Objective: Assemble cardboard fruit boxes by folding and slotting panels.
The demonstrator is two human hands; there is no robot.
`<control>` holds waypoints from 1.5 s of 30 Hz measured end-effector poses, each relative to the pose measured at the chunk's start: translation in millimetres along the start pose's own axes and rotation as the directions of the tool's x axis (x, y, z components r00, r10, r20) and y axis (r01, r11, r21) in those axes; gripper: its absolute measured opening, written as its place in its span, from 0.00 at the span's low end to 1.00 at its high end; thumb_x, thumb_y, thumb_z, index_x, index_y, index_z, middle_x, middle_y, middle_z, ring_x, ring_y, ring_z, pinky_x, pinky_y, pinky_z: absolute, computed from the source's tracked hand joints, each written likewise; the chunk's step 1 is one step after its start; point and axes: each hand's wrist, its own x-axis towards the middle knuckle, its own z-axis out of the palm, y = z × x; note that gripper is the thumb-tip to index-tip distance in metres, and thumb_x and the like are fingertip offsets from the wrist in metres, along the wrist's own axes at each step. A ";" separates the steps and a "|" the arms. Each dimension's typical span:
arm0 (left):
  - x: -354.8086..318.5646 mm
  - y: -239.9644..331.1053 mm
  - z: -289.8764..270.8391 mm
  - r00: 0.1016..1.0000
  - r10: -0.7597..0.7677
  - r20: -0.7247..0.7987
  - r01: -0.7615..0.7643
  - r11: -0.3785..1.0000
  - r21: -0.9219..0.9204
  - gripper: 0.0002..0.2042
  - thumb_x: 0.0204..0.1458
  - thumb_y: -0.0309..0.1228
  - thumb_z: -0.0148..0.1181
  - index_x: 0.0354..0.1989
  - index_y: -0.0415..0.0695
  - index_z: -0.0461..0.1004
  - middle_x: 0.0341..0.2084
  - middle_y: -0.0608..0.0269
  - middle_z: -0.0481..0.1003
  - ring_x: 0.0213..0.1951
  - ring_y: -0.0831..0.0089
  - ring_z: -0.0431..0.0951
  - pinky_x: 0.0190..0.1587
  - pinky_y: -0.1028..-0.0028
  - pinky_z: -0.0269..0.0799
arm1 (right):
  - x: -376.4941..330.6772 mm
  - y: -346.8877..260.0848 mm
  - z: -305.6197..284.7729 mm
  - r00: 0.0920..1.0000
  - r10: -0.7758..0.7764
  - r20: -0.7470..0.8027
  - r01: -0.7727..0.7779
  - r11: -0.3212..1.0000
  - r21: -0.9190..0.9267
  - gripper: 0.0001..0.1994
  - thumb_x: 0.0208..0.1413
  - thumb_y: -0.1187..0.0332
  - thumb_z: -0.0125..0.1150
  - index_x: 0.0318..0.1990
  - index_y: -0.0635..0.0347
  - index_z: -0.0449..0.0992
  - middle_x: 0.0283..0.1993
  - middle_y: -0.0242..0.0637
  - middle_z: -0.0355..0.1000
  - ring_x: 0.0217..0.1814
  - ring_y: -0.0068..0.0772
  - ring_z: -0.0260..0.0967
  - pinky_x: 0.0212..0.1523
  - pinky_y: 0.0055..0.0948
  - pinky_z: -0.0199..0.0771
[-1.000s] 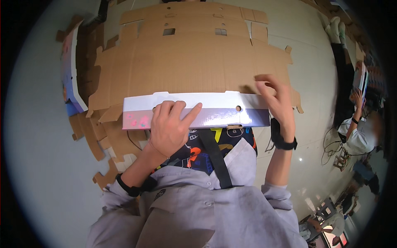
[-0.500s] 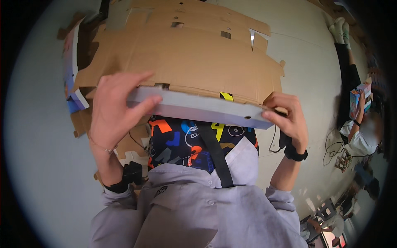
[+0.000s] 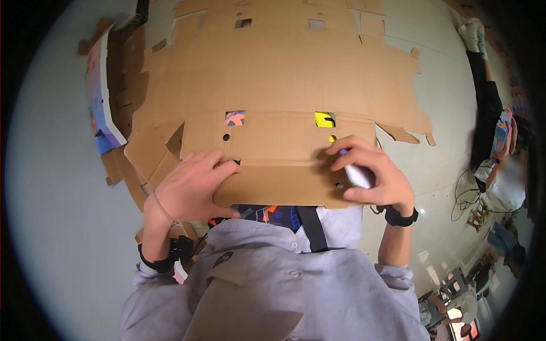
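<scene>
A large flattened cardboard box [image 3: 273, 85], brown side up, spreads in front of me with its near part over my lap. Square cut-outs and round holes run through it, and patterned cloth shows behind some. My left hand [image 3: 193, 184] grips the left end of the near flap [image 3: 278, 184], thumb at its lower edge and fingers on top. At the flap's right end, the curled fingers and thumb of my right hand [image 3: 378, 173] close round a small white-and-purple piece [image 3: 359, 176]. It is blurred, and whether it belongs to the box I cannot tell.
On the left stands a box part with a pink-and-blue printed side [image 3: 101, 96], beside more brown cardboard [image 3: 151, 156]. At the far right a person [image 3: 506, 187] sits on the floor near a colourful box [image 3: 501, 133]. Black cables [image 3: 463, 196] lie close by.
The near flap's pale lilac outer face has turned out of sight, and its brown face now shows. The cardboard lies flatter and nearer me. Both hands have moved lower, the right also leftward.
</scene>
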 end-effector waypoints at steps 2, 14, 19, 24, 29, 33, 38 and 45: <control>-1.4 -2.6 7.8 0.994 0.049 -0.098 -0.053 0.998 -0.033 0.31 0.34 0.41 0.78 0.50 0.48 0.73 0.44 0.60 0.71 0.50 0.57 0.71 0.53 0.61 0.64 | -10.6 3.3 -7.5 0.975 -0.013 -0.222 0.019 1.000 0.022 0.20 0.43 0.56 0.69 0.36 0.62 0.73 0.51 0.45 0.69 0.56 0.46 0.68 0.60 0.42 0.64; -4.3 -2.9 45.0 0.933 0.046 -0.356 -0.055 0.998 -0.014 0.28 0.34 0.34 0.75 0.49 0.48 0.74 0.45 0.59 0.71 0.51 0.56 0.70 0.54 0.59 0.66 | -122.4 105.7 7.7 0.384 0.202 -0.901 0.393 0.847 0.358 0.15 0.59 0.57 0.53 0.28 0.59 0.64 0.44 0.42 0.69 0.52 0.42 0.65 0.61 0.42 0.59; 1.5 2.8 61.1 0.898 0.062 -0.436 -0.084 0.996 -0.031 0.25 0.36 0.33 0.71 0.47 0.46 0.76 0.45 0.54 0.70 0.52 0.53 0.70 0.54 0.58 0.68 | -168.2 150.6 25.6 0.687 0.477 -0.549 -0.009 0.761 0.649 0.12 0.58 0.61 0.59 0.37 0.63 0.73 0.41 0.34 0.72 0.49 0.25 0.65 0.54 0.26 0.61; -4.5 3.4 64.9 0.897 0.167 -0.410 -0.147 0.986 0.080 0.29 0.32 0.31 0.69 0.51 0.46 0.77 0.45 0.50 0.70 0.52 0.49 0.70 0.56 0.56 0.67 | -165.0 129.2 -91.1 0.459 0.353 -0.815 -0.559 0.828 0.043 0.12 0.61 0.62 0.60 0.38 0.64 0.77 0.30 0.33 0.75 0.35 0.26 0.70 0.40 0.26 0.68; -21.4 15.7 66.8 0.918 0.192 -0.347 -0.190 0.981 0.040 0.31 0.30 0.31 0.67 0.52 0.49 0.77 0.45 0.51 0.71 0.52 0.50 0.70 0.56 0.57 0.66 | -72.2 28.6 -209.7 0.925 0.099 -0.367 -0.378 0.331 -0.864 0.15 0.58 0.61 0.63 0.48 0.60 0.75 0.37 0.50 0.76 0.41 0.45 0.76 0.43 0.39 0.75; -45.7 28.2 70.9 0.945 0.213 -0.248 -0.221 0.975 -0.006 0.30 0.31 0.32 0.67 0.52 0.51 0.78 0.46 0.53 0.71 0.52 0.52 0.70 0.54 0.59 0.67 | 42.2 -42.8 -256.0 0.891 0.372 -0.261 -0.358 0.221 -0.907 0.20 0.54 0.64 0.67 0.52 0.59 0.74 0.38 0.47 0.77 0.41 0.49 0.76 0.42 0.40 0.75; -85.5 37.2 80.4 0.959 0.279 -0.047 -0.283 0.948 -0.149 0.34 0.34 0.33 0.68 0.58 0.55 0.74 0.46 0.57 0.72 0.51 0.54 0.71 0.54 0.61 0.67 | 174.7 -9.0 -277.7 0.926 0.112 -0.361 -0.373 0.427 -0.823 0.20 0.59 0.55 0.59 0.51 0.59 0.75 0.45 0.51 0.78 0.47 0.53 0.76 0.48 0.43 0.74; -137.0 48.0 92.7 0.943 0.310 0.121 -0.278 0.934 -0.226 0.35 0.42 0.31 0.68 0.64 0.55 0.67 0.51 0.57 0.70 0.56 0.56 0.68 0.60 0.61 0.65 | 205.5 125.6 -195.0 0.727 0.385 -0.569 -0.687 0.396 -0.609 0.31 0.56 0.40 0.54 0.49 0.61 0.79 0.54 0.54 0.75 0.59 0.54 0.70 0.58 0.47 0.69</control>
